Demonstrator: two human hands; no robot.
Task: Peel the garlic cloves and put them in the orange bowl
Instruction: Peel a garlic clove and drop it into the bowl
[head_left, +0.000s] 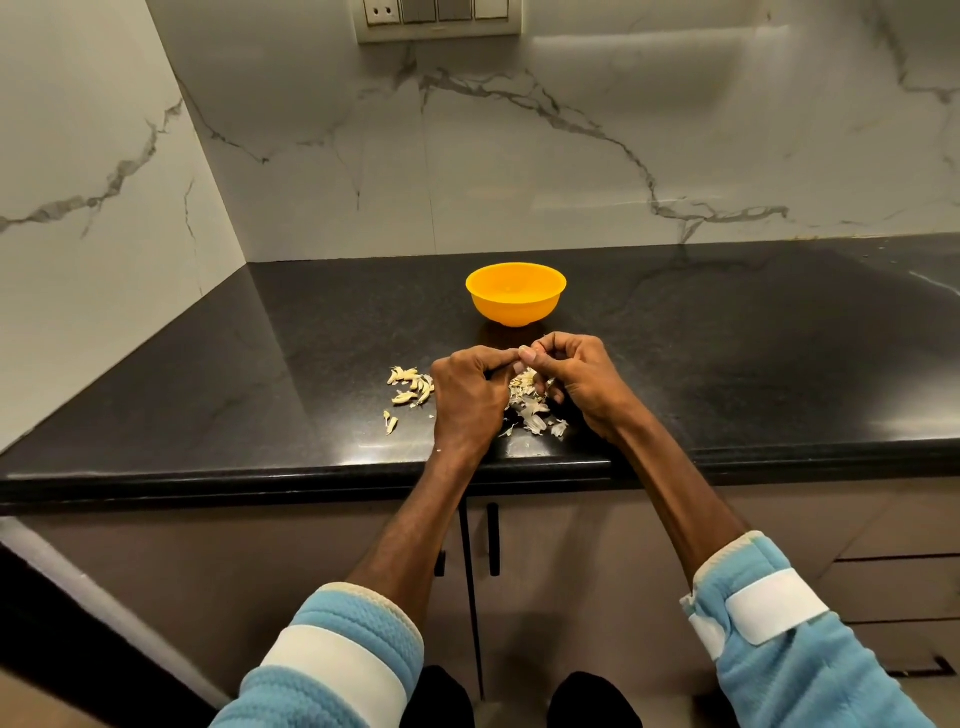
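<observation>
garlic clove (521, 358) pinched between left hand (467, 397) and right hand (576, 384), frame centre; strip skin fully before orange bowl (516, 293).

clove hidden between fingertips (525, 355), orange bowl (516, 294) contents unclear

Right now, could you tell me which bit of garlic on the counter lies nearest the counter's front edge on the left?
The lone garlic piece, lying apart, below the left cluster and left of the left hand.
</observation>
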